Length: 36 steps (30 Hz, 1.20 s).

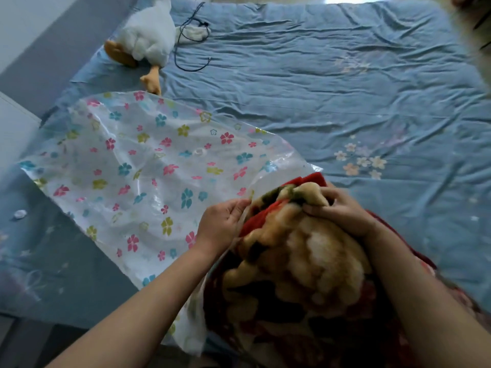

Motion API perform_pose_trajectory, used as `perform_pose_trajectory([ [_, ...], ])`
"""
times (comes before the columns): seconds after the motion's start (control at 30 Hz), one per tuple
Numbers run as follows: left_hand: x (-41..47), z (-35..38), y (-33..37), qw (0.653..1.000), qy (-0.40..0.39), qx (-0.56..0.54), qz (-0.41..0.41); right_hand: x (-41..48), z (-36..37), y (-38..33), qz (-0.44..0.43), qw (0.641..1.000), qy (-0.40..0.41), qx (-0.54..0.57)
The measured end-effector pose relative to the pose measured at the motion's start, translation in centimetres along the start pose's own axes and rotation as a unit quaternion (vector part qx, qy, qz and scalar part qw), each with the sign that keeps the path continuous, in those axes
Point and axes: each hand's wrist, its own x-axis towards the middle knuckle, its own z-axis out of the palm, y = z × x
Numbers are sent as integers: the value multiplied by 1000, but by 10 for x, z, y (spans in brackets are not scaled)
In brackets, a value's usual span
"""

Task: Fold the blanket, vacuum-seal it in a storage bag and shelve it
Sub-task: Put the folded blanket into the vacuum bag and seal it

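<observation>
A thick folded blanket (297, 261), red, tan and dark green, lies bundled at the near edge of the bed. Its far end sits at the mouth of a clear storage bag (138, 166) printed with coloured flowers, which lies flat to the left. My left hand (223, 221) pinches the bag's open edge beside the blanket. My right hand (337, 208) presses down on the blanket's far end, fingers curled into the fabric. Part of the blanket is hidden under my arms.
The bed (345, 88) is covered with a wrinkled blue floral sheet. A white plush duck (146, 38) lies at the far left, with a black cable (191, 35) beside it. A small white round cap (20, 214) rests on the sheet at left.
</observation>
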Motion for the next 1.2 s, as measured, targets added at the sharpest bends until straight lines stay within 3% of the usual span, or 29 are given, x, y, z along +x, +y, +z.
perform_pose_trajectory([
  [0.07, 7, 0, 8, 999, 17, -21, -16, 15, 13, 10, -4, 993, 27, -117],
  [0.13, 13, 0, 8, 999, 29, -13, -29, 29, 34, 21, -9, 978, -6, -210],
  [0.2, 15, 2, 3, 999, 26, 24, -23, 29, 61, 41, 25, 941, -42, -334],
  [0.27, 9, 8, -1, 997, 2, 75, 2, 19, 78, 62, 91, 898, -27, -429],
  [0.33, -1, 19, -4, 986, -38, 159, 19, 2, 80, 78, 88, 907, 11, -412],
  [0.43, -25, 38, -8, 957, -47, 275, 76, -26, 67, 84, 36, 964, 133, -227],
  [0.5, -47, 53, -12, 942, -88, 312, 88, -36, 51, 89, 41, 963, 195, -181],
  [0.57, -67, 74, -19, 928, -55, 349, 118, -33, 36, 91, 48, 956, 206, -205],
  [0.7, -93, 101, -19, 936, -57, 334, 101, 2, 20, 89, 6, 931, 117, -347],
  [0.87, -114, 98, -36, 939, -55, 332, 68, 44, 15, 77, -17, 844, -99, -527],
  [0.93, -125, 94, -45, 932, -57, 354, 57, 48, 15, 72, -5, 809, -146, -569],
  [1.03, -136, 92, -49, 928, -52, 368, 26, 45, 18, 70, -19, 764, -146, -628],
  [1.2, -149, 102, -54, 941, -48, 334, -11, 29, 23, 77, -92, 740, -83, -661],
])
